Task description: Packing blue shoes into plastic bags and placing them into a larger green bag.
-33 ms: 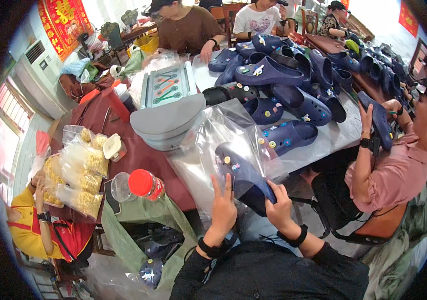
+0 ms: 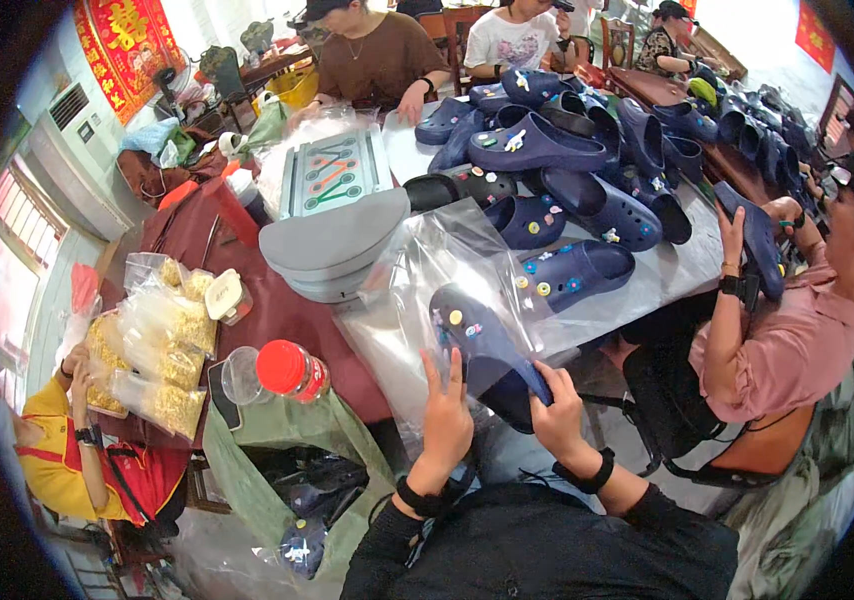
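Note:
A dark navy clog (image 2: 487, 352) with small colourful charms lies partly inside a clear plastic bag (image 2: 397, 290), its toe pointing away from me. My right hand (image 2: 559, 412) grips the clog near its heel. At the bag's near edge, my left hand (image 2: 444, 420) has two fingers spread over the plastic, its thumb hidden; it seems to hold the bag's mouth beside the clog. Another navy clog with charms (image 2: 582, 275) rests on the white tabletop (image 2: 662, 300) just past the bag.
Many navy clogs (image 2: 537, 145) are heaped at the far right. A grey rounded case (image 2: 332, 240) stands left of the bag, with a red-lidded jar (image 2: 282, 367) nearer. Filled packets (image 2: 162, 360) lie farther left. A green sack (image 2: 237, 460) hangs open below. Several people sit around.

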Motion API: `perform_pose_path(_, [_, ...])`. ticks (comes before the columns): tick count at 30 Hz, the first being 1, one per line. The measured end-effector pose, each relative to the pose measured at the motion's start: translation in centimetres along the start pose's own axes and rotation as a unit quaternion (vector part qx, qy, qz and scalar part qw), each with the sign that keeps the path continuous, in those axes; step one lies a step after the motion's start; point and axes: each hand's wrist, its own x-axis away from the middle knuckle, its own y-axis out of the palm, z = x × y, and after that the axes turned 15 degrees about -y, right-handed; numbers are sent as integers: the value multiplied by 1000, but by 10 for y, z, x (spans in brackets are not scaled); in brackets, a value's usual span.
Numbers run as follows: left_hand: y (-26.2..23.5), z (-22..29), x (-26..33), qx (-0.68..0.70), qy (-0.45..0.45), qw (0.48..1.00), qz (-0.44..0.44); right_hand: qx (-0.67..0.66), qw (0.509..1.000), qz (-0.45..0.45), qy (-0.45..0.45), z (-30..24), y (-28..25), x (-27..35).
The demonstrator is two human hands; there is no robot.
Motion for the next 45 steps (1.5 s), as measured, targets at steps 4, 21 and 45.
perform_pose_path(4, [-1, 9, -4, -39, -51, 997, -45, 13, 1000, 7, -12, 3, 11, -8])
perform_pose_path(21, [12, -26, -14, 59, -9, 971, 231, -94, 995, 17, -10, 19, 56, -13])
perform_pose_path(45, [-22, -43, -27, -259, 46, 932, 249, -456, 868, 39, 191, 43, 70, -7])
